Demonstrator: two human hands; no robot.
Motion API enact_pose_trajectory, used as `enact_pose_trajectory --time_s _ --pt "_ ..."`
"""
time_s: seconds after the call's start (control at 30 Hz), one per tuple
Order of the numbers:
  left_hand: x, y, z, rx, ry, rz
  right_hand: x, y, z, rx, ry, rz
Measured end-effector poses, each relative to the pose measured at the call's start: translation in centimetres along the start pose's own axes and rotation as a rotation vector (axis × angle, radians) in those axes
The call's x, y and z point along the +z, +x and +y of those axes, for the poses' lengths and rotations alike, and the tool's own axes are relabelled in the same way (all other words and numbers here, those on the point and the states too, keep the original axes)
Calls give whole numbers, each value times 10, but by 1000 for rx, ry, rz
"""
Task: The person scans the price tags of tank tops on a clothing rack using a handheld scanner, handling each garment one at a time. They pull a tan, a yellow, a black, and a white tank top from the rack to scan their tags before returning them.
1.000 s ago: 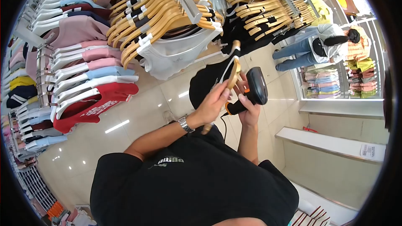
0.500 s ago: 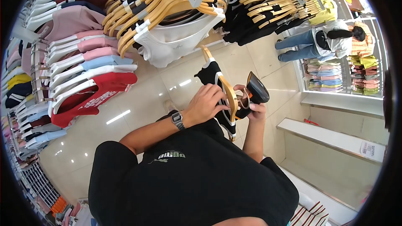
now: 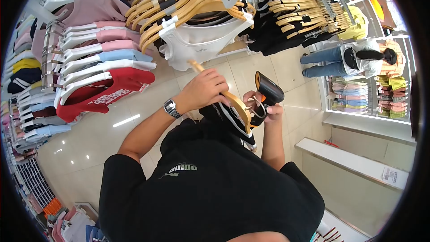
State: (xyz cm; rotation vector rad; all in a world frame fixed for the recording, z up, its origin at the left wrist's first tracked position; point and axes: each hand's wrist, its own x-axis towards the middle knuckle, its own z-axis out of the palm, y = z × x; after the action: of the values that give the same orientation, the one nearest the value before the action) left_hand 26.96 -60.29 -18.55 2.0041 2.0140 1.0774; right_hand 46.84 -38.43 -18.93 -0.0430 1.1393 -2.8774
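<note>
My left hand [image 3: 207, 88], with a watch on its wrist, is closed round the upper arm of a wooden hanger [image 3: 238, 104]. A black garment with white trim [image 3: 216, 117] hangs from this hanger, bunched close to my shirt. My right hand [image 3: 270, 111] grips a black and orange handheld scanner [image 3: 269, 90] beside the hanger's metal hook. Some fingers of the right hand are hidden behind the hook and scanner.
White tops [image 3: 192, 47] on wooden hangers hang ahead, with black garments [image 3: 280, 36] to their right. A red shirt [image 3: 107, 96] hangs at left. Another person [image 3: 345, 58] stands by shelves at right. A white ledge [image 3: 349, 162] is at lower right.
My left hand has moved left and up along the hanger, which is now tilted more. The black garment has swung left toward my shirt. The scanner has shifted slightly left.
</note>
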Motion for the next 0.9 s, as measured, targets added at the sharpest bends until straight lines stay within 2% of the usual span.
enact_pose_trajectory --time_s 0.03,0.13,0.23,0.4,0.47,0.57,0.67,0.7,0.8,0.9 --pt "-3 -4 -4 -28 -8 -64 2 5 0 -12 -1 -2" --pt "-8 -11 -5 -17 36 130 -3 12 -10 45 4 -19" --pt "-24 -14 -7 -140 78 236 -3 21 -31 22 -42 -39" --pt "-53 0 -8 -290 165 387 -25 28 -76 -8 -281 74" --pt "-62 11 -6 -313 222 432 -35 33 -89 10 -397 45" --pt "-72 32 -1 -364 291 497 -43 50 -105 25 -384 31" --pt "-76 50 -3 -415 288 579 -66 70 -118 -54 -431 7" --pt "-76 54 -4 -437 290 584 -72 74 -122 -50 -412 56" --pt "-70 61 -8 -521 304 593 -95 95 -132 -87 -406 -5" --pt "-56 58 -15 -556 264 656 -101 110 -137 -36 -399 17"
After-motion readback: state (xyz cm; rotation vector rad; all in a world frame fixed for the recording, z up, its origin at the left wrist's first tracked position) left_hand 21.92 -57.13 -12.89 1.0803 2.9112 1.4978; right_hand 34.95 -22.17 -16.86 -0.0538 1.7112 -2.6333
